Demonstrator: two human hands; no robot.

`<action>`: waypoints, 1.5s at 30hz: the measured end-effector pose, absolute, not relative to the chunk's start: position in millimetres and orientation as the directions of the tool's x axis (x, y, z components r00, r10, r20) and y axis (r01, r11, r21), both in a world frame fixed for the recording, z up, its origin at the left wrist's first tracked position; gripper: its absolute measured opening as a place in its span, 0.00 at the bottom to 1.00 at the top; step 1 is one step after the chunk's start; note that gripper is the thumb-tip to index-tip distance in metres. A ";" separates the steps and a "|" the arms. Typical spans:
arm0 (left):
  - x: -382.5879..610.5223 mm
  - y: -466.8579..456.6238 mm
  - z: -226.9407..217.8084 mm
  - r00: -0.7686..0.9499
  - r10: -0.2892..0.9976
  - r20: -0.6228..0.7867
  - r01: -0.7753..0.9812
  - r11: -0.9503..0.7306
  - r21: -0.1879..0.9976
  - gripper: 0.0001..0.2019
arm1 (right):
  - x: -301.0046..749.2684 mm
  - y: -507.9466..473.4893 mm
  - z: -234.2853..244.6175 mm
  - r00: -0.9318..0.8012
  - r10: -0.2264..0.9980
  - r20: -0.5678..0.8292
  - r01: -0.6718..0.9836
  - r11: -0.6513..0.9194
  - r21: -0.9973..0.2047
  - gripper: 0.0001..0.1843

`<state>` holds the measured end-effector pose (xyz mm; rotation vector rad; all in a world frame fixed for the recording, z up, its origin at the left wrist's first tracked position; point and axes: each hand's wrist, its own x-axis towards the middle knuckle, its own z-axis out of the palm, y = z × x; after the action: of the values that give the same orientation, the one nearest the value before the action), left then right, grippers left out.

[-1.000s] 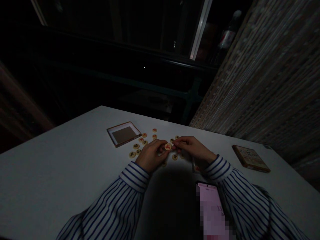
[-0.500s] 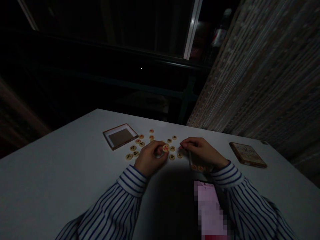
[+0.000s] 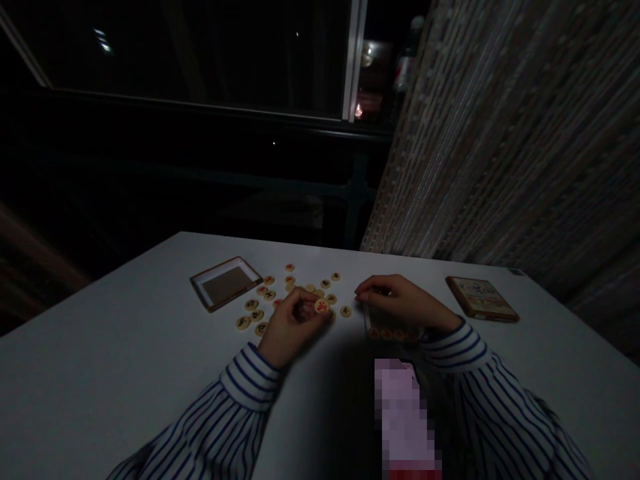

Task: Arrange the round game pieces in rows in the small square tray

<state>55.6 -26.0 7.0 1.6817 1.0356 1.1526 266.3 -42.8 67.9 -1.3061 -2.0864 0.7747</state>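
- Red-marked chess piece (image 3: 322, 306): in the head view, it is sitting at the fingertips of the left hand (image 3: 287, 330), which is pinching it between thumb and fingers and turning its lettered face toward the camera.
- This disc is lying to the left of the right hand (image 3: 400, 302), with an open gap between it and those fingertips (being round, it is showing no long axis to line up).
- The left hand, having it in its grasp, is plainly the nearer one.
- The right hand is curling, thumb close to forefinger, over a tray (image 3: 368, 319); whether it is gripping anything I cannot tell.
- Red-marked pieces (image 3: 387, 334) are standing in a row along the tray's near side, partly under the right hand and its cuff.
- A dark-marked piece (image 3: 345, 311) is lying flat between the two hands, while other loose pieces (image 3: 257, 315) are spreading beyond and left of the left hand.
- Farther out on the table (image 3: 125, 373), an open box part (image 3: 225, 287) is resting on the left and a closed box (image 3: 483, 299) on the right.
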 end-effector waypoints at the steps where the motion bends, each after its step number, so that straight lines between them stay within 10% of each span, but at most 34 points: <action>1: 56.7 -26.6 8.0 0.243 0.935 0.259 0.158 -0.301 0.940 0.12 | 267.5 -43.7 69.5 -0.376 0.913 0.158 0.600 0.370 -0.709 0.14; 20: 125.7 -30.2 16.0 0.288 0.957 -0.038 -0.343 0.140 0.929 0.15 | 288.3 -48.6 78.7 -0.345 0.883 0.318 0.669 0.468 -0.577 0.11; 45: 132.8 -39.5 -8.3 0.264 0.957 -0.121 -0.403 0.223 0.887 0.09 | 287.5 -45.5 42.5 -0.404 0.904 0.144 0.668 0.399 -0.628 0.10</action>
<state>132.8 -39.5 -8.3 0.8616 0.8001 1.0920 287.5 -45.5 42.5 -1.3421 -2.1921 0.6710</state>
